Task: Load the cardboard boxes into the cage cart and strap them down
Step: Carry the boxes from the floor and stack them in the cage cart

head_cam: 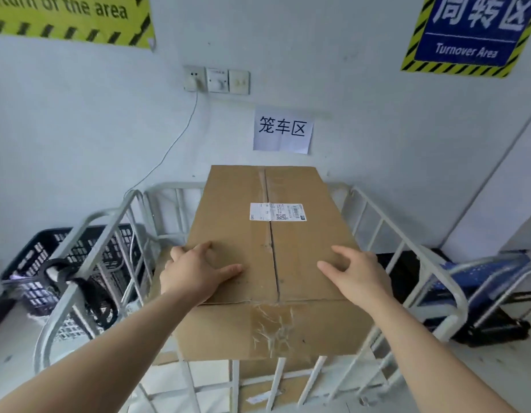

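Loading is judged to be the step in hand. Nearest, a lower box [258, 386] is seen through the front bars of the cart [174, 185]. The top box [273, 257] is stacked on it inside the cart, with its taped end toward the person. The left hand [198, 271] is laid on the lid near the left edge, fingers spread and closed on nothing. The right hand [358, 274] is held open over the right side; whether it touches cannot be told.

Next, the top box probably is to be pushed square and let go. Then the strap [91, 299], coiled on the left rail, is to be drawn across.

The cart is stood on a pale floor [496, 371]. Beside it a crate [34, 263] is seen on the left and a chair [481, 281] on the right. On the white wall [79, 129] behind, sockets [216, 80] and a paper sign [282, 129] are fixed.
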`<state>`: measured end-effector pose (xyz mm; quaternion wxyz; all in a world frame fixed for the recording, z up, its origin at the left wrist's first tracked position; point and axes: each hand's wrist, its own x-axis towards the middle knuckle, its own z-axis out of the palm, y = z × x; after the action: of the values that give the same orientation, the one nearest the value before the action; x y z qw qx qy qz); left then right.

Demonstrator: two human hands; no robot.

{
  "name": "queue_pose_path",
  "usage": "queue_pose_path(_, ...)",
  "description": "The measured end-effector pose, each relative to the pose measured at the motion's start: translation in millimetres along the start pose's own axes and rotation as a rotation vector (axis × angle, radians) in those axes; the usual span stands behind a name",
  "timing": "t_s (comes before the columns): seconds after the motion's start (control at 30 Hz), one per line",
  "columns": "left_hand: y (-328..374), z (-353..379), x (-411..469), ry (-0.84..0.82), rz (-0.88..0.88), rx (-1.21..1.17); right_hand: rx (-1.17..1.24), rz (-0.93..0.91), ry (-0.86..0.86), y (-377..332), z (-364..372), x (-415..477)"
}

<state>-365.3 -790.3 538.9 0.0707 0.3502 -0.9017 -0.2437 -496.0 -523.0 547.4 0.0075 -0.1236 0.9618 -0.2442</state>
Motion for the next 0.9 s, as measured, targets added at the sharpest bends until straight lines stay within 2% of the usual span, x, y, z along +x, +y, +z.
queue_pose_path(0.4, -59.9, 29.1, 118.5, 0.017, -0.331, 0.017, 0.044, -0.183, -0.262, -73.0, 109.3, 158.7)
queue_pose_path(0.6, -111.6, 46.7, 176.7, -0.033, -0.420, 0.058, 0.004, -0.157, -0.370, -105.4, 186.1, 199.4)
queue_pose_path(0.9, -204.3, 82.2, 279.7, -0.167, -0.443, 0.101, 0.013, -0.008, -0.475, -145.5, 316.7, 241.6)
